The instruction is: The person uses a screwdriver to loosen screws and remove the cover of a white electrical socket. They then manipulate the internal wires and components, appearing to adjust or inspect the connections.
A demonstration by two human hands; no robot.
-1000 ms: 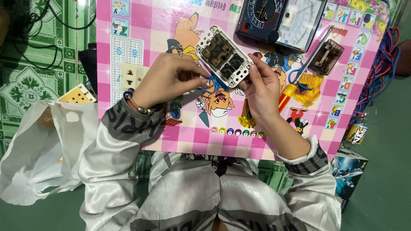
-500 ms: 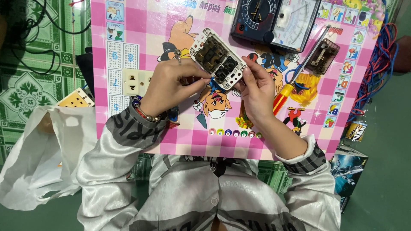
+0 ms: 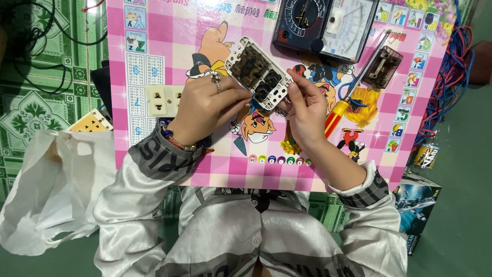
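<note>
A white rectangular switch-and-socket plate (image 3: 258,72) lies back side up over the pink cartoon board (image 3: 174,46), tilted diagonally. My left hand (image 3: 207,107), with a ring on one finger, pinches a thin blue wire at the plate's lower edge. My right hand (image 3: 306,107) grips the plate's lower right corner with its fingertips. Both hands meet just below the plate. A cream two-socket insert (image 3: 163,100) rests on the board left of my left hand.
A black analog multimeter (image 3: 328,28) lies at the board's top. To the right lie a screwdriver with a red and yellow handle (image 3: 342,107) and a brown switch module (image 3: 382,66). Coloured wires (image 3: 445,77) sit at the right edge, a white plastic bag (image 3: 48,190) at the left.
The view has shifted slightly; the plate and both hands sit a little lower left in the picture. The hands keep their hold on plate and wire.
</note>
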